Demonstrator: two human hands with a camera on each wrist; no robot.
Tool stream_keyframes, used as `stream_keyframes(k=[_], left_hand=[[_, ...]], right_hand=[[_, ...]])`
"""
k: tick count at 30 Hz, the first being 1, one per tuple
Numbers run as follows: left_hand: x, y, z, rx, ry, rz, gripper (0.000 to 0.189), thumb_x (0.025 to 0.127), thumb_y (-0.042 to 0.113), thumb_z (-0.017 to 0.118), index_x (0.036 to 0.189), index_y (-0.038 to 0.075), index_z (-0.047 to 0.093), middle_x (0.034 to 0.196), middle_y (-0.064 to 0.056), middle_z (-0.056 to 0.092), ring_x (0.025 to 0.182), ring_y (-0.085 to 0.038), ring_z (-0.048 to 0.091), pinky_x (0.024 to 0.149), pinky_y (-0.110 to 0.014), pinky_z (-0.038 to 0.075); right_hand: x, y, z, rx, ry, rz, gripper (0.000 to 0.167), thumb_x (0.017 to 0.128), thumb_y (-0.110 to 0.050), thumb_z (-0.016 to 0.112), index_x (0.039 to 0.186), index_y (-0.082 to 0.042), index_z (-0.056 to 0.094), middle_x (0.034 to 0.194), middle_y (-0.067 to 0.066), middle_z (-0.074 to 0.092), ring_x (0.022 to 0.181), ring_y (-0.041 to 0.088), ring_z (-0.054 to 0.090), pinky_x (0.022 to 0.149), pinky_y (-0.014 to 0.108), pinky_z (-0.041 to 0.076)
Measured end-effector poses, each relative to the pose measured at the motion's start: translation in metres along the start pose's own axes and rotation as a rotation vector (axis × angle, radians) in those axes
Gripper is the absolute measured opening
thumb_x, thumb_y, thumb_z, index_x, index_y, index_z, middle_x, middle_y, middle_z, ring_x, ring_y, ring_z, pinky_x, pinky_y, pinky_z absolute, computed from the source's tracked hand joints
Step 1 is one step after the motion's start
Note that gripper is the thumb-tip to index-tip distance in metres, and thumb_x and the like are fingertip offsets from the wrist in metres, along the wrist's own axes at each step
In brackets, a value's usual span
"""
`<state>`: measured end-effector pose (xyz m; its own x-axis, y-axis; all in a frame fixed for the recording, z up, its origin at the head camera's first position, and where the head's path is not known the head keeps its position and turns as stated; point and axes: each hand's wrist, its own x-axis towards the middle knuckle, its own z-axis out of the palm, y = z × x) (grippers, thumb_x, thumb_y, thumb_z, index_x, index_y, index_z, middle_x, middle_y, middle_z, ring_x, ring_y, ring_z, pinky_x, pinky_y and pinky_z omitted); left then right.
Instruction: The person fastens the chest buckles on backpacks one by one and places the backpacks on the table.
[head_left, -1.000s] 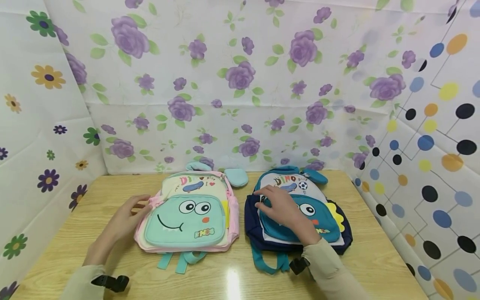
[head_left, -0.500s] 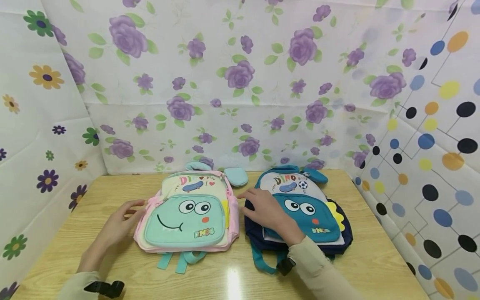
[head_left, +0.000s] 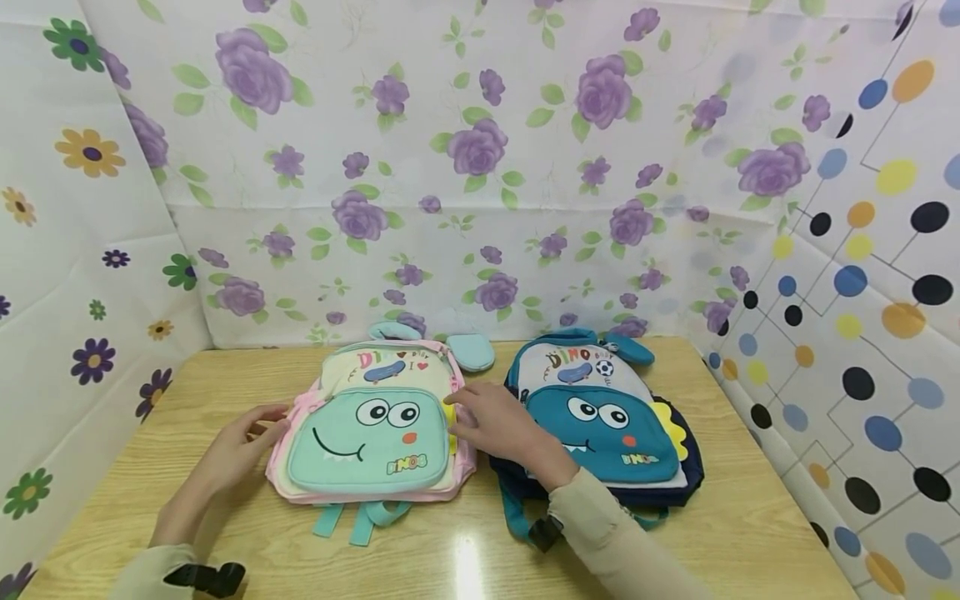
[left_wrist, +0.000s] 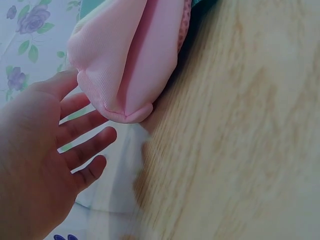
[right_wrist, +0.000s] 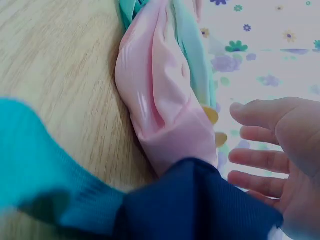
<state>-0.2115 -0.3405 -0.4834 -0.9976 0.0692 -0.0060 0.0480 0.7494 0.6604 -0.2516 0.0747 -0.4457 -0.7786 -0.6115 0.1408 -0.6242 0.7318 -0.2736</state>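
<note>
A pink-and-cream child's backpack (head_left: 341, 471) with a mint dinosaur-face pocket lies on the table. By its left side is my left hand (head_left: 238, 450), fingers spread and loose; the left wrist view has the thumb at the pink side panel (left_wrist: 125, 60), but contact is unclear. My right hand (head_left: 498, 423) hovers by the same backpack's right edge, near its yellow spikes (right_wrist: 211, 115). The right wrist view shows its fingers extended, holding nothing. A navy-and-teal dinosaur backpack (head_left: 600, 450) lies to the right, its left edge partly hidden under my right hand and wrist.
Both backpacks lie face up on a wooden table (head_left: 150, 417). A purple-flowered cloth (head_left: 420, 275) hangs behind, with patterned cloths at both sides. Teal straps (head_left: 363, 521) stick out toward the front. A light blue flap (head_left: 471, 352) lies between the backpack tops.
My right hand has moved left, from over the navy-and-teal backpack to the pink one's right edge. My left hand has drawn slightly left and down. Both backpacks have stayed put.
</note>
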Motion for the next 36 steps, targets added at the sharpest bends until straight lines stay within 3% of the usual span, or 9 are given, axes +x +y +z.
stream_keyframes(k=[9,15,36], left_hand=[[0.0,-0.001,0.0,0.04,0.002,0.019,0.059,0.103,0.049,0.046,0.143,0.005,0.05,0.124,-0.018,0.059,0.106,-0.029,0.056,0.078,-0.034,0.044],[-0.001,-0.002,0.002,0.065,-0.02,0.024,0.062,0.103,0.05,0.044,0.144,0.004,0.048,0.125,-0.019,0.059,0.107,-0.03,0.056,0.079,-0.036,0.045],[-0.001,0.004,0.008,0.029,-0.032,-0.028,0.071,0.1,0.056,0.047,0.148,0.004,0.042,0.127,-0.021,0.059,0.11,-0.031,0.058,0.082,-0.035,0.047]], right_hand=[[0.011,-0.014,0.008,0.072,-0.086,0.036,0.044,0.095,-0.041,0.065,0.133,-0.019,0.062,0.137,0.001,0.058,0.126,0.019,0.055,0.103,0.036,0.047],[0.015,-0.019,0.014,0.103,-0.134,0.05,0.041,0.096,-0.043,0.064,0.131,-0.023,0.063,0.138,0.001,0.056,0.121,0.02,0.055,0.1,0.034,0.047],[0.009,-0.023,0.022,0.143,-0.127,0.016,0.045,0.094,-0.046,0.065,0.131,-0.019,0.064,0.133,0.004,0.057,0.115,0.016,0.058,0.097,0.029,0.049]])
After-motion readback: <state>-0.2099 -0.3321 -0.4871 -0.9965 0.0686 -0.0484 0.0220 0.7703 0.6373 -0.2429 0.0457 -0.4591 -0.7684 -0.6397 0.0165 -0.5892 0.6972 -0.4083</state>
